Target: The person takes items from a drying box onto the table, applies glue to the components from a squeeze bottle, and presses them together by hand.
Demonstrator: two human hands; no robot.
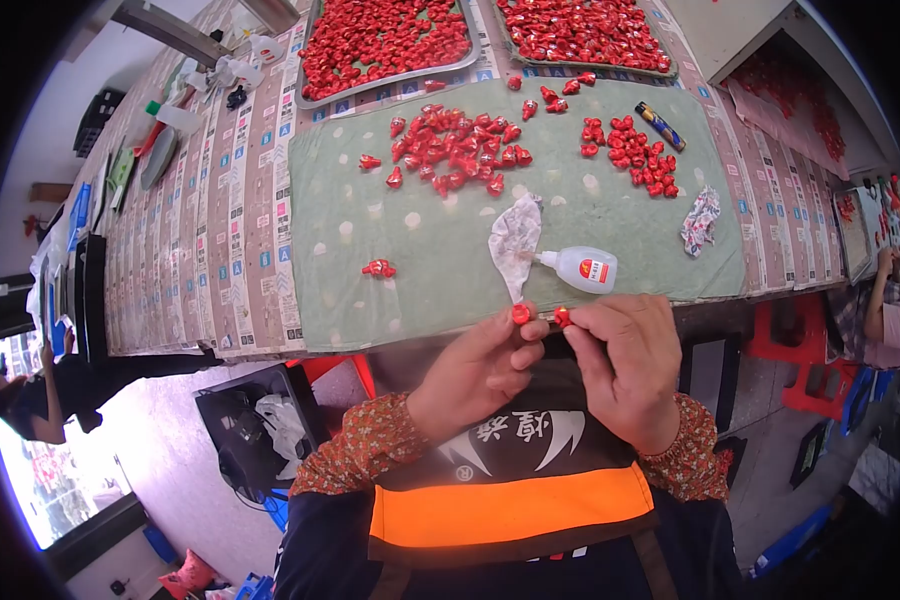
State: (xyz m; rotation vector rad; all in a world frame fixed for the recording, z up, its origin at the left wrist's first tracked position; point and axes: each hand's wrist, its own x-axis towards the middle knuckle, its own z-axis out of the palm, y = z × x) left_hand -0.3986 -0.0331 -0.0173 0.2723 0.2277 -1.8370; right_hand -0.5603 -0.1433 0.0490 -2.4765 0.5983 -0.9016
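Over the near edge of the green cloth (370, 215), I see both bare hands working close together but apart. My left hand (477, 372) has thumb and fingers closed on a small red piece (521, 314), right by the tip of a crumpled white cloth (515, 240). My right hand (625, 365) pinches another red part (563, 317) just beside it, to the right. Slightly farther off, a clear bottle (585, 269) lies on its side, nozzle pointing left. One loose red figure (379, 268) rests to the left; a big red pile (455, 148) and a smaller one (635, 155) sit beyond, before two full metal trays (467, 60).
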